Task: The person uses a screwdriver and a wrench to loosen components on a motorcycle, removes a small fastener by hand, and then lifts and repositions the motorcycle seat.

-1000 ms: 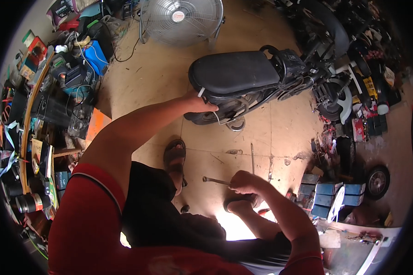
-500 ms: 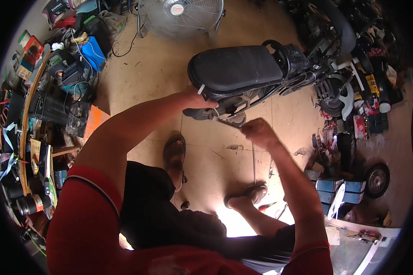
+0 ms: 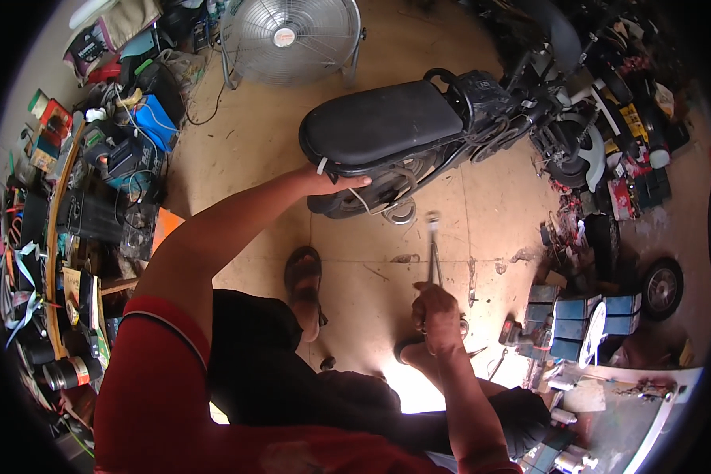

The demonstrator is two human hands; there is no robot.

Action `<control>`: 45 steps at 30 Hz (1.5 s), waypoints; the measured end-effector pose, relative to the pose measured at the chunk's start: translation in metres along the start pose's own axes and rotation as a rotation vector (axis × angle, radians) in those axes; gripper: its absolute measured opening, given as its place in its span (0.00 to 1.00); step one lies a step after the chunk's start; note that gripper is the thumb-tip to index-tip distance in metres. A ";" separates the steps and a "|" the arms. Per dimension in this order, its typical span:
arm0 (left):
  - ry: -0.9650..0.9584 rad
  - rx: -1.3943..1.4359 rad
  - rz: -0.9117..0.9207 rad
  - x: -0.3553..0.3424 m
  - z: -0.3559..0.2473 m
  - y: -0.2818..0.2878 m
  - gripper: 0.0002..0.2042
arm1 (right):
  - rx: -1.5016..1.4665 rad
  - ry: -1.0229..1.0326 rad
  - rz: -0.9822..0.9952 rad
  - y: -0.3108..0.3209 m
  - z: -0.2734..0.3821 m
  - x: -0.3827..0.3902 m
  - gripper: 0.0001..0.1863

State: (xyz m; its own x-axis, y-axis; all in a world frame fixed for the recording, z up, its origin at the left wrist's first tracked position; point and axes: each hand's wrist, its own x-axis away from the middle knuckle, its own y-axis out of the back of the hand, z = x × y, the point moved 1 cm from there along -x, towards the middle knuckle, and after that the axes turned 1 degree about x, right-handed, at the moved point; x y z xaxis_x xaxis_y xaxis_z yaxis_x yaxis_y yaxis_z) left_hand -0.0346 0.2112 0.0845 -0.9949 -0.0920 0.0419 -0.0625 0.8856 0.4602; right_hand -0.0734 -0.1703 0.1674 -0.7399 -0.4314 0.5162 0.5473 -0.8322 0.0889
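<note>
A small electric bike with a long black seat stands ahead of me, its rear end toward the left. My left hand is closed on the bike's rear frame just below the back of the seat; some of its fingers are hidden. Below it shows the rear wheel, with a small stand beside it. My right hand is shut around a metal wrench, whose shiny, slightly blurred head points away from me. The wrench is apart from the bike, over the tiled floor near my right foot.
A large metal fan stands at the far side. Crowded shelves with an orange-brown edge line the left. Parts heaps, a loose wheel and blue boxes fill the right. Hand tools lie on the floor by my right foot.
My right hand has drawn the wrench back from the bike's rear wheel, toward me, and turned it to point away. My left hand stays on the bike. The whole view has shifted slightly.
</note>
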 end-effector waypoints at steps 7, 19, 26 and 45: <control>-0.011 0.046 0.004 0.016 -0.018 0.013 0.32 | -0.279 0.618 -0.750 0.017 0.053 -0.015 0.19; 0.067 -0.028 0.051 0.020 -0.035 0.014 0.27 | -0.309 0.298 -0.605 0.017 0.001 -0.034 0.17; 0.056 0.057 0.053 0.005 0.011 -0.007 0.28 | 0.081 0.615 -0.545 -0.017 -0.064 -0.060 0.14; 0.465 0.167 0.114 0.011 0.008 0.005 0.61 | -0.212 -0.013 -0.164 -0.043 -0.061 -0.034 0.14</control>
State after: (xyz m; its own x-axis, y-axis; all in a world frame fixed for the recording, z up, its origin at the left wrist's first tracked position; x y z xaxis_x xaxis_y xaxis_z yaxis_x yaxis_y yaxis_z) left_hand -0.0463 0.2186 0.0801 -0.8579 -0.1497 0.4916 -0.0053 0.9592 0.2828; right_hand -0.0959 -0.1411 0.0941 -0.8060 -0.2811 0.5208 0.3253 -0.9456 -0.0070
